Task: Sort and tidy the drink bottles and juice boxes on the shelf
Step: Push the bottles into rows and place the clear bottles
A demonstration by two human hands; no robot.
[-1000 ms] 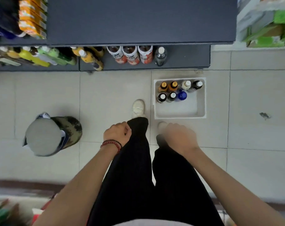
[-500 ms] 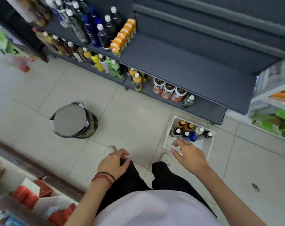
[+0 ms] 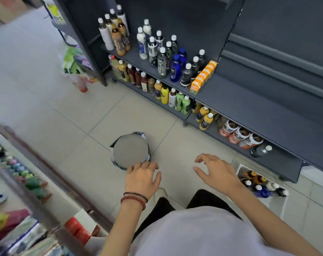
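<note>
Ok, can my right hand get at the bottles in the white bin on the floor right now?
Probably yes. The right hand is empty and open, just beside the open-topped white bin, and nothing covers its bottles.

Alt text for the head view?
The left hand and right hand hover open and empty over a tiled floor, before dark shelves of drink bottles and a row of orange juice boxes. A white bin of bottles sits at right.

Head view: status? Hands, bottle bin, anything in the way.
Left hand open, empty. Right hand open, empty. Bottles upright in white bin on floor, untouched. Round grey-topped object on floor by left hand.
</note>
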